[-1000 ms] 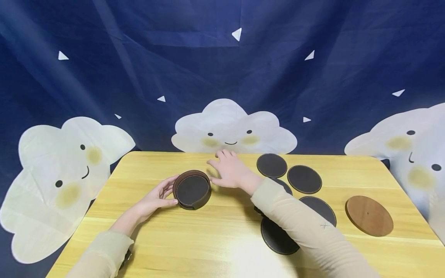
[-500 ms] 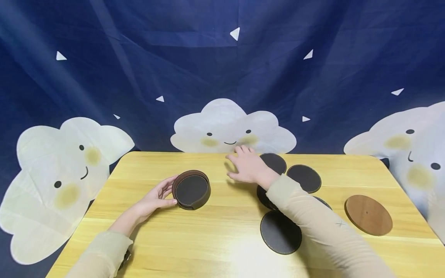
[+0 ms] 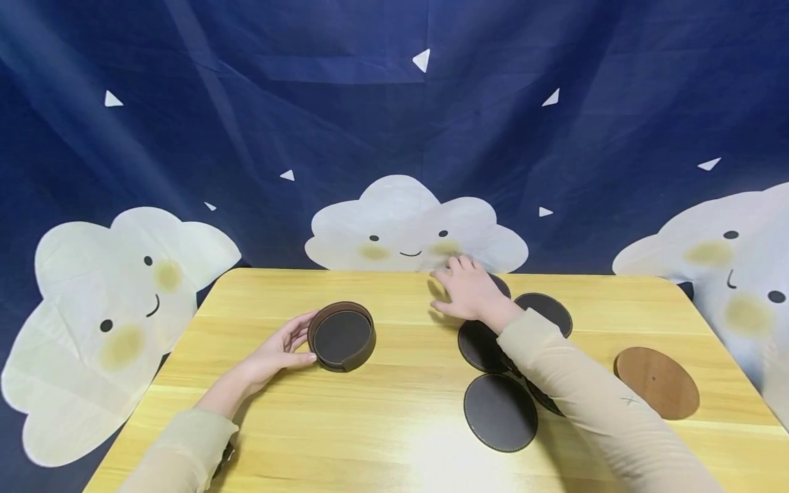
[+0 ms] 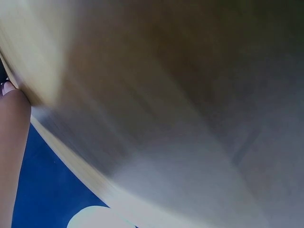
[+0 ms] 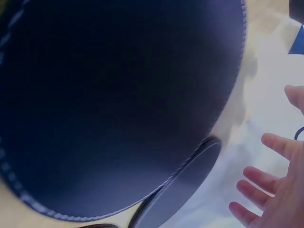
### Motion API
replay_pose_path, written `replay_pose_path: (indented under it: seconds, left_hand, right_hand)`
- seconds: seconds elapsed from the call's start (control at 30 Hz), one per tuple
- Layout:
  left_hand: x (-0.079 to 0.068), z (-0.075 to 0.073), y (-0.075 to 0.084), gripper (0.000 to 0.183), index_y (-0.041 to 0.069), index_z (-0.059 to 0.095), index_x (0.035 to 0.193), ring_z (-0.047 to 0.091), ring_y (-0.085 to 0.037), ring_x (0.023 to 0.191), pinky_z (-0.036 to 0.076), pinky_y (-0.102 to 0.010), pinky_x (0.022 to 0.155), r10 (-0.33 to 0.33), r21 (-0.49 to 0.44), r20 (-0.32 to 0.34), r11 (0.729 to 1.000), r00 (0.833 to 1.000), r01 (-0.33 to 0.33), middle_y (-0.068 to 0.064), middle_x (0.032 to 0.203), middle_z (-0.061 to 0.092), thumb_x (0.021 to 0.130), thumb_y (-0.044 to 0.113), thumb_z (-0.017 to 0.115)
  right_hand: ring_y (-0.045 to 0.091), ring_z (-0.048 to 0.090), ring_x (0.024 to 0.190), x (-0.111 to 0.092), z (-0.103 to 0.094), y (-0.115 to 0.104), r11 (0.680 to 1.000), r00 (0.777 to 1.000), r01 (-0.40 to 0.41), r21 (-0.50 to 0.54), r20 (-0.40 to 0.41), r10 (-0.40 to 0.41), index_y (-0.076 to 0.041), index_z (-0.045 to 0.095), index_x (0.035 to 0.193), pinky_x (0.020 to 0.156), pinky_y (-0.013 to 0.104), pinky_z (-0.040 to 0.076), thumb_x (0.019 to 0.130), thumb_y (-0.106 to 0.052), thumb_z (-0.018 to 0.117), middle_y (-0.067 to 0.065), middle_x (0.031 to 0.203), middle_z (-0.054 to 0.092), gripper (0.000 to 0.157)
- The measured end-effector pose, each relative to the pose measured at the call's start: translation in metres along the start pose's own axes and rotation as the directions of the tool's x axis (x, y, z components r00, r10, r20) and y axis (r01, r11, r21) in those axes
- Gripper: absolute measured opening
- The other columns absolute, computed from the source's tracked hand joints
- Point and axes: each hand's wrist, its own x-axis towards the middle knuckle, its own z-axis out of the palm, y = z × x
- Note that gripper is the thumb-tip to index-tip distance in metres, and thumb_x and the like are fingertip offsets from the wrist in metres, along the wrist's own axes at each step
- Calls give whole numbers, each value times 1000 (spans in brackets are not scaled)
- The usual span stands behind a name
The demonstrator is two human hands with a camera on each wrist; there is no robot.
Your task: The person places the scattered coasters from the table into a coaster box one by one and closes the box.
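Observation:
On the left of the table, my left hand (image 3: 280, 352) holds the side of a round dark brown coaster holder (image 3: 365, 346), thumb at the near side and fingers behind. A black round coaster (image 3: 341, 335) lies inside it. Over the back of the table, my right hand (image 3: 468, 291) hovers with loosely spread fingers and nothing in them. It overlaps a black stitched coaster (image 3: 501, 284) at the back. The right wrist view has a large black coaster (image 5: 118, 104) close up, another coaster (image 5: 183, 185) beyond it, and the fingers apart from both.
Several more black coasters lie right of centre: one in front (image 3: 501, 413), one in the middle (image 3: 483, 346), one at the right (image 3: 548, 311). My right sleeve partly covers some. A brown round disc (image 3: 656, 383) lies farther right. A blue cloud-print curtain (image 3: 345, 123) hangs behind the table.
My right hand has moved right, away from the coaster holder and over toward the back coasters, its fingers still loose. My left hand and the holder have stayed in place.

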Motion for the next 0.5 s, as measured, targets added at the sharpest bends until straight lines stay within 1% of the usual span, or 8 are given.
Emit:
replay_pose_path:
  seconds: [0.17,0.23,0.37,0.5]
  left_hand:
    - [-1,0,1,90,2,21,168,27,-45,157,38,-4,110,9,16,-1,1000,1000,-9,-31,169,28,95,3,74]
    - [-2,1,2,91,0,20,168,27,-46,157,38,-4,110,11,19,2,1000,1000,-11,-33,168,27,95,3,74]
    - [-2,1,3,92,1,20,168,24,-49,158,37,-3,110,-2,9,0,1000,1000,2,-31,169,27,95,3,75]
    - [-2,1,3,92,1,20,168,20,-53,158,37,-2,109,-5,-6,0,1000,1000,5,-32,169,26,94,3,75]
  right_hand:
    - [50,45,142,-5,3,10,999,999,-32,8,23,32,-15,59,147,119,66,40,95,-56,68,27,149,51,66]
    - [51,44,143,-7,5,13,999,999,-43,13,30,42,-14,59,147,119,67,39,95,-56,68,29,150,50,67]
    - [53,42,144,-11,8,20,998,998,-62,22,30,62,-13,58,147,121,67,37,95,-55,69,31,150,48,68]
    - [53,43,142,-15,12,26,997,997,-71,26,19,70,-13,58,147,119,68,38,95,-55,68,32,147,49,68]
